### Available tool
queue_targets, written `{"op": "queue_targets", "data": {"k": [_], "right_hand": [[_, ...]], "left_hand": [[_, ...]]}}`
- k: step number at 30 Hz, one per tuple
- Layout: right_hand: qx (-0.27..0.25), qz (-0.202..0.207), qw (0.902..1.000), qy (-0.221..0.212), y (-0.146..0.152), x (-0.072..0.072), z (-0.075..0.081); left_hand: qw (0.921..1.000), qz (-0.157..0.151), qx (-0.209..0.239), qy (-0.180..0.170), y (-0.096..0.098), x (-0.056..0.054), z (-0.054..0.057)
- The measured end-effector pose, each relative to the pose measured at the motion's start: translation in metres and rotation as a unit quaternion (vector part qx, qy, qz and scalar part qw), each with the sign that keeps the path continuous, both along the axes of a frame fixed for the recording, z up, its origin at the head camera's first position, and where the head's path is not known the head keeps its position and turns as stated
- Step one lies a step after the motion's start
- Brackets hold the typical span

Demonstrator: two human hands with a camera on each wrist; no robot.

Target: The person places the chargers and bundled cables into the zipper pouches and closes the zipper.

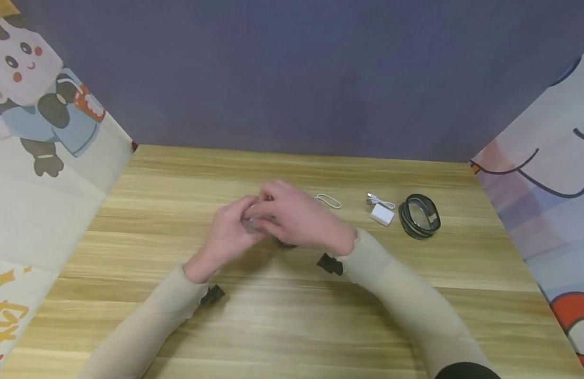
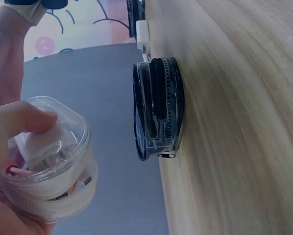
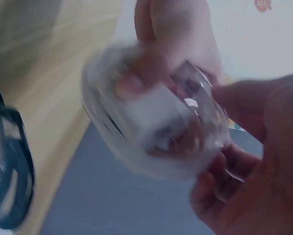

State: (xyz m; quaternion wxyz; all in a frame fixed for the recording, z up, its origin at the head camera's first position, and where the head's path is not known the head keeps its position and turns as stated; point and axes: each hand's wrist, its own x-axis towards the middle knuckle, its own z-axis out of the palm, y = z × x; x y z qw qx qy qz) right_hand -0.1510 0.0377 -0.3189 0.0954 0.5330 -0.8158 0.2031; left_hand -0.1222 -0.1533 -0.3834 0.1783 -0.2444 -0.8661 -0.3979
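A small clear zip case with a white zipper band is held up over the table, a white charger plug inside its open top. My left hand grips the case, its thumb pressing on the plug in the left wrist view. From the other side my right hand pinches the rim of the case between thumb and curled fingers, as the blurred right wrist view shows. Below the hands stands a black-trimmed clear zip case, mostly hidden by my right hand in the head view.
Behind my right hand lies a thin white cable loop. Farther right are a coiled white USB cable, a white charger block and another black-trimmed clear case. A dark blue panel rises along the table's back edge.
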Motion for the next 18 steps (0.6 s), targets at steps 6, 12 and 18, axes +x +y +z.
{"op": "queue_targets", "data": {"k": [6,12,18], "right_hand": [[0.083,0.014,0.9963,-0.021,0.001,-0.007,0.013],[0.118,0.029,0.9917,-0.044,0.003,-0.011,0.018],[0.124,0.055,0.9879,-0.075,0.004,-0.015,0.020]], "left_hand": [[0.9994,0.007,0.002,-0.032,0.001,0.000,0.000],[0.9982,0.000,-0.003,-0.060,0.002,0.003,0.002],[0.9949,-0.015,-0.015,-0.099,0.002,0.005,0.005]]}}
